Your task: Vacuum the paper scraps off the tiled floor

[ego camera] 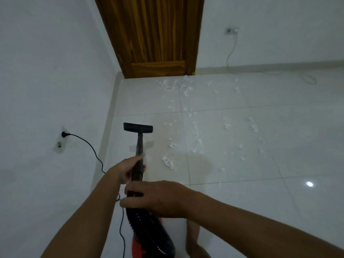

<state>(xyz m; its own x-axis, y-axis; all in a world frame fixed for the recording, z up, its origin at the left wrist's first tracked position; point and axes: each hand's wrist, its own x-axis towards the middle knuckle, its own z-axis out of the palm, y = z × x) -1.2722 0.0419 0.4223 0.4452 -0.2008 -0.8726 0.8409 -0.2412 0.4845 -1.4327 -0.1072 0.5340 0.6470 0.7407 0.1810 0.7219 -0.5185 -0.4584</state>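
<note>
We hold a black and red vacuum cleaner (pixel 149 233) with both hands, near the left wall. Our left hand (pixel 128 170) is closed around the black tube (pixel 139 146), with the fingers curled under it and the thumb lying along its top. Our right hand (pixel 160 198) lies across the top of the body, just behind the left hand. Its fingers are bent over the black housing and grip it. The tube points away from us and ends in a wide black floor nozzle (pixel 138 128). We cannot tell whether the nozzle touches the tiled floor (pixel 260 192).

The paper scraps (pixel 186 86) are white and small. They lie on the tiles to the right of the nozzle and beyond it. One small heap is just right of the tube, other pieces run in loose lines further right, and the thickest group lies far away, in front of the wooden door (pixel 154 34).

A black power cord (pixel 89 144) goes from the wall socket (pixel 64 134) on the left wall down toward the vacuum cleaner. On the far wall a white cable (pixel 231 53) hangs from a second socket (pixel 231 30) and lies looped on the floor at the far right.
</note>
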